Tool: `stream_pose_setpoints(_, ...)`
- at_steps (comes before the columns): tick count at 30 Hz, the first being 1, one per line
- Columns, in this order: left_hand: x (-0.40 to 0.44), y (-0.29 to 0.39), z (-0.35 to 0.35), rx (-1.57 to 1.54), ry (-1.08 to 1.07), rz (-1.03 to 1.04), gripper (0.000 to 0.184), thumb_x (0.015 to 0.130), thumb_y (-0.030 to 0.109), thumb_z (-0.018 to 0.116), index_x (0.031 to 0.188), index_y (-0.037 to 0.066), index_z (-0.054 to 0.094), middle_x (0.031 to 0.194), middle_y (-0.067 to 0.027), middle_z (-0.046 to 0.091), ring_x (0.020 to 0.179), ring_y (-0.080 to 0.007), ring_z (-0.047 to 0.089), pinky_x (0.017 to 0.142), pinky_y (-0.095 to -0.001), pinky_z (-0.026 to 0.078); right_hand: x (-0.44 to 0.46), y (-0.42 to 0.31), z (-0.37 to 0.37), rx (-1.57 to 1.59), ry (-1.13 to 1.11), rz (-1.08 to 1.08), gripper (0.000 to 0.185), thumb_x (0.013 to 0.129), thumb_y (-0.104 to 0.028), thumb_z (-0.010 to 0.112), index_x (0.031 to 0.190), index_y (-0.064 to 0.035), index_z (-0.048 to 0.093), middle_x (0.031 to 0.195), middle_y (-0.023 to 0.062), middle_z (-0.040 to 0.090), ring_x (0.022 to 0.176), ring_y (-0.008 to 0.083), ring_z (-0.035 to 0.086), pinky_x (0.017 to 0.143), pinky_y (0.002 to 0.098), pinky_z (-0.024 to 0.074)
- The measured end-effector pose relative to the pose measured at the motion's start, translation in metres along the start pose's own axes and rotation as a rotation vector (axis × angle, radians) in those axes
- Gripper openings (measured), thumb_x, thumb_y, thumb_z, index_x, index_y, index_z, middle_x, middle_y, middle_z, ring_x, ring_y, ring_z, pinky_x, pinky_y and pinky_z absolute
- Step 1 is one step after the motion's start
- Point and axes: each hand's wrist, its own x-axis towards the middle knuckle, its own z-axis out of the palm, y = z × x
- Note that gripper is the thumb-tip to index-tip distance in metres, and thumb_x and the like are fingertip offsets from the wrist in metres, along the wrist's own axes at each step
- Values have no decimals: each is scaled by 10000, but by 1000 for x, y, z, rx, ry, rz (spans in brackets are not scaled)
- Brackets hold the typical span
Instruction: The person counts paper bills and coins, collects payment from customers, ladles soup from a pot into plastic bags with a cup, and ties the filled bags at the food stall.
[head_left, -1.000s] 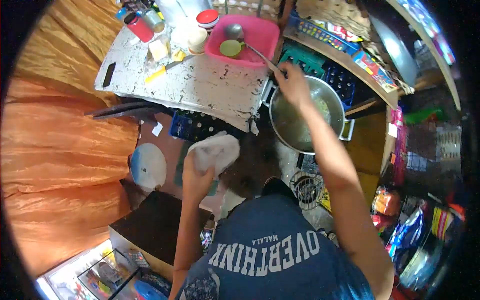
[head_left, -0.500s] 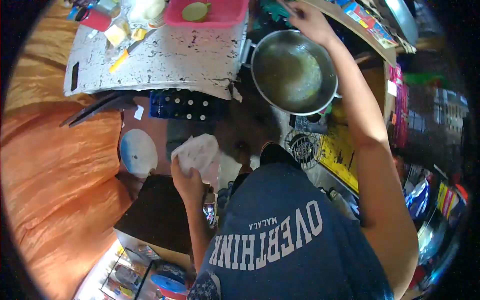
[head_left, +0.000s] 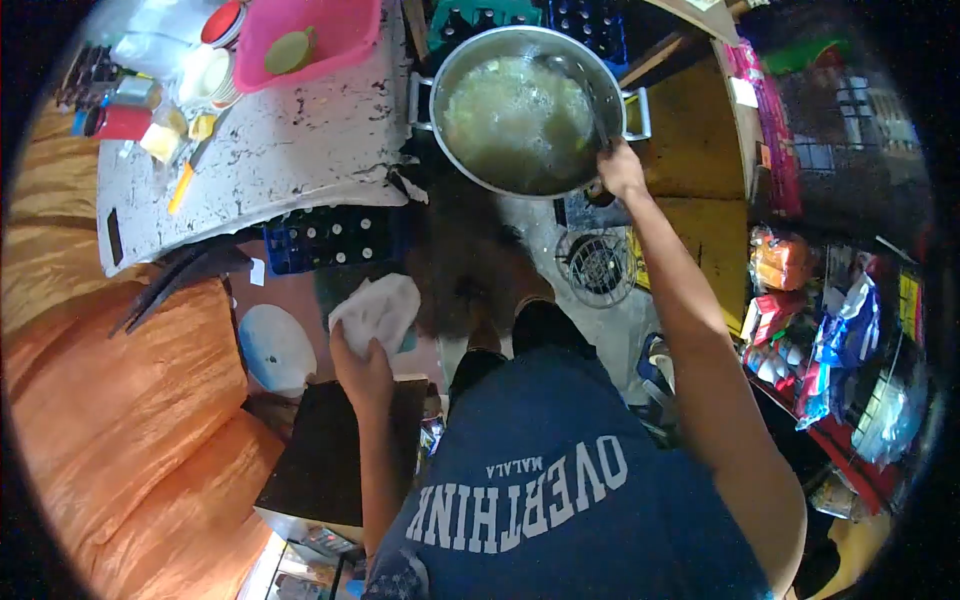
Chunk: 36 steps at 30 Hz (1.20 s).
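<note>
A large metal pot [head_left: 515, 120] with two side handles holds a cloudy, bubbling liquid. My right hand [head_left: 621, 170] is closed around the handle of a metal ladle [head_left: 599, 115] at the pot's right rim; the ladle's bowl dips into the liquid near the far side. Lower left of the pot, my left hand [head_left: 362, 365] grips a bunched white cloth [head_left: 376, 312], away from the pot.
On the worn white table [head_left: 300, 140] at the upper left are a pink basin [head_left: 340, 50] with a green scoop, a yellow-handled knife and jars. Bottle crates [head_left: 325, 238] lie below and behind. A wire fan guard [head_left: 597, 264] is on the floor.
My right hand has brought the ladle from the pink basin over to the pot and lowered it into the liquid. The view has shifted, and my left hand still holds the cloth.
</note>
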Motion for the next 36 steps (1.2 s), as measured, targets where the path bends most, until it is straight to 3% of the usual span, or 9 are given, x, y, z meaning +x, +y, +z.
stream_pose_setpoints(6, -6, 27, 26, -35, -5, -90, 575, 795, 0, 583, 1324, -98, 380, 1317, -262, 455, 1247, -360, 450, 1052, -404, 345, 88, -2, 65, -165, -58, -7, 352, 860, -100, 498, 1182, 25, 427, 1075, 294, 609, 1028, 416, 602, 890, 468, 483)
stream_pose_setpoints(11, -17, 7, 57, -67, -21, -154, 571, 806, 8, 586, 1326, -103, 375, 1318, -263, 454, 1247, -349, 451, 1048, -396, 350, 144, 26, 100, -260, -117, -136, 309, 783, -189, 605, 1036, -15, 570, 1040, 242, 636, 1014, 388, 608, 877, 455, 486)
stream_pose_setpoints(16, -19, 3, 75, -156, -10, -207, 578, 802, 0, 578, 1328, -112, 368, 1312, -267, 460, 1247, -346, 453, 1044, -397, 353, 171, 12, 71, -491, -320, -21, 242, 857, -197, 545, 1027, -77, 670, 1110, 173, 649, 1071, 329, 616, 888, 402, 507)
stream_pose_setpoints(18, -16, 16, 73, -106, -9, -228, 578, 799, -1, 574, 1328, -112, 368, 1311, -268, 460, 1244, -349, 457, 1044, -397, 353, 176, 12, 62, -403, -296, 17, 264, 797, -185, 579, 999, -38, 665, 1040, 205, 661, 996, 341, 643, 857, 422, 517)
stream_pose_setpoints(20, -15, 16, 73, -58, -9, -242, 579, 797, -2, 571, 1329, -112, 369, 1311, -268, 461, 1241, -352, 461, 1044, -397, 353, 250, 110, 149, -457, -106, -123, 214, 779, -164, 574, 905, -29, 682, 1006, 188, 675, 979, 331, 654, 829, 426, 526)
stream_pose_setpoints(23, -19, 5, 69, 1, -8, -169, 579, 795, -2, 568, 1328, -112, 370, 1312, -269, 461, 1236, -357, 466, 1044, -397, 352, 249, 124, 171, -613, 15, -375, 147, 748, -133, 565, 804, -36, 661, 845, 165, 680, 800, 304, 679, 697, 384, 537)
stream_pose_setpoints(27, -19, 3, 65, 9, -62, -252, 581, 794, -1, 569, 1328, -113, 369, 1320, -270, 455, 1245, -356, 458, 1046, -400, 351, 208, 78, 146, -189, -378, -212, 106, 752, -149, 565, 755, -60, 622, 753, 121, 619, 681, 262, 589, 602, 372, 462)
stream_pose_setpoints(32, -20, -8, 65, -29, -41, -231, 579, 796, -3, 573, 1326, -113, 370, 1328, -263, 453, 1256, -344, 449, 1052, -394, 347, 199, 70, 160, 102, -523, -136, 102, 757, -168, 565, 694, -89, 574, 637, 67, 542, 533, 210, 477, 483, 356, 368)
stream_pose_setpoints(36, -21, -18, 60, -31, -75, -223, 576, 800, -23, 569, 1331, -113, 363, 1336, -259, 445, 1262, -336, 443, 1056, -386, 342, 194, 78, 186, 401, -581, -402, 140, 761, -184, 564, 644, -112, 535, 544, 23, 481, 414, 168, 387, 387, 343, 293)
